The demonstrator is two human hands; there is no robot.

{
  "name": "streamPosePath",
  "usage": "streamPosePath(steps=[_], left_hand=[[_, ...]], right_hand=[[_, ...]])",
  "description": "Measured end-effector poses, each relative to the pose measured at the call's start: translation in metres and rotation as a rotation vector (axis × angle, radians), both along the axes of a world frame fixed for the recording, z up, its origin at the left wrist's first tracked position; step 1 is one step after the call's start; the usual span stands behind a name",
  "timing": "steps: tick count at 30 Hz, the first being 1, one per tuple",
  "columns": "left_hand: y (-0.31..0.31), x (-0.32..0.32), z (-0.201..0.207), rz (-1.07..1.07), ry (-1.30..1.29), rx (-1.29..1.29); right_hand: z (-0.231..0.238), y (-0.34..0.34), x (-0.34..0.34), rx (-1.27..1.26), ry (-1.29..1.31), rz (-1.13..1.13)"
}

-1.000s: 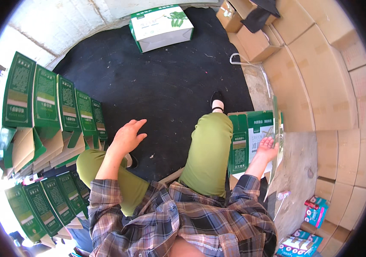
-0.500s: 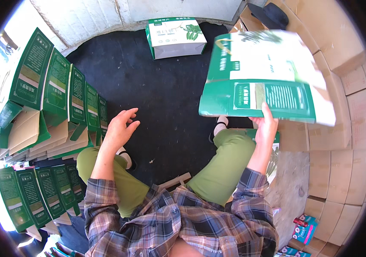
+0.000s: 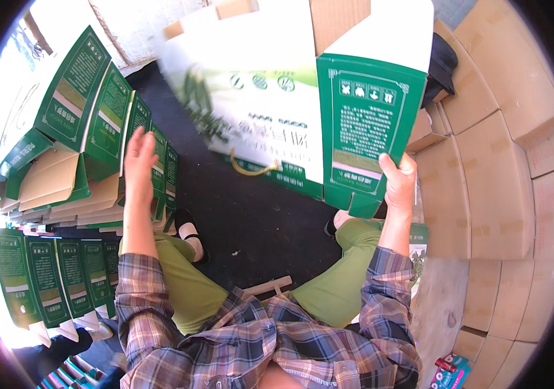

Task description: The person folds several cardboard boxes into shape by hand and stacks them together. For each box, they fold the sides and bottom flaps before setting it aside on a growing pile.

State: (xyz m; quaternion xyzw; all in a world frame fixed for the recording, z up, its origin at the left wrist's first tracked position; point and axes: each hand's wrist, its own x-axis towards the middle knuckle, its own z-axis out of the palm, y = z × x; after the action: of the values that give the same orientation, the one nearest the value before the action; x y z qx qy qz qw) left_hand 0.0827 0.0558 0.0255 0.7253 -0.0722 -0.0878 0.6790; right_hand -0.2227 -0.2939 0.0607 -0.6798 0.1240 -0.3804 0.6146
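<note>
A large white and green cardboard box [image 3: 267, 91] with a yellow cord handle hangs in front of me, partly opened out from its folded shape. Its green side panel faces me, and its far parts run off the upper edge of the view. My right hand [image 3: 400, 180] grips the panel's right edge, thumb on the front. My left hand [image 3: 139, 159] is raised with fingers stretched and holds nothing. Beside it stands a row of green boxes [image 3: 69, 97] with brown inner flaps, which it overlaps in view; I cannot tell if it touches them.
Lower left stands another row of green boxes [image 3: 37, 285]. Brown cartons [image 3: 491, 188] are stacked along the right, with a dark cap [image 3: 442, 68] at their top. Black sheeting [image 3: 244, 227] covers the floor ahead. A wooden bar [image 3: 267, 285] lies between my knees.
My right hand has turned the box, bringing another green panel toward me, and the box has swung left and opened wider. My left hand has moved left toward the row of boxes.
</note>
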Motion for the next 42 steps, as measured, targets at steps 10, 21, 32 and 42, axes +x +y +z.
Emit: streamPosePath(steps=[10,21,32,42], left_hand=[[0.032,0.028,-0.01,0.054,0.032,-0.488],[-0.006,-0.031,-0.021,-0.141,0.055,-0.411],[-0.004,-0.044,-0.022,-0.189,0.027,-0.37],[-0.01,-0.038,-0.029,-0.134,0.141,-0.439]], right_hand=[[-0.017,-0.012,0.023,0.094,-0.013,-0.115],[-0.085,-0.034,0.048,0.085,0.343,-0.392],[-0.083,-0.022,0.049,0.363,0.577,-0.425],[-0.089,-0.016,0.059,0.43,0.29,-0.132]])
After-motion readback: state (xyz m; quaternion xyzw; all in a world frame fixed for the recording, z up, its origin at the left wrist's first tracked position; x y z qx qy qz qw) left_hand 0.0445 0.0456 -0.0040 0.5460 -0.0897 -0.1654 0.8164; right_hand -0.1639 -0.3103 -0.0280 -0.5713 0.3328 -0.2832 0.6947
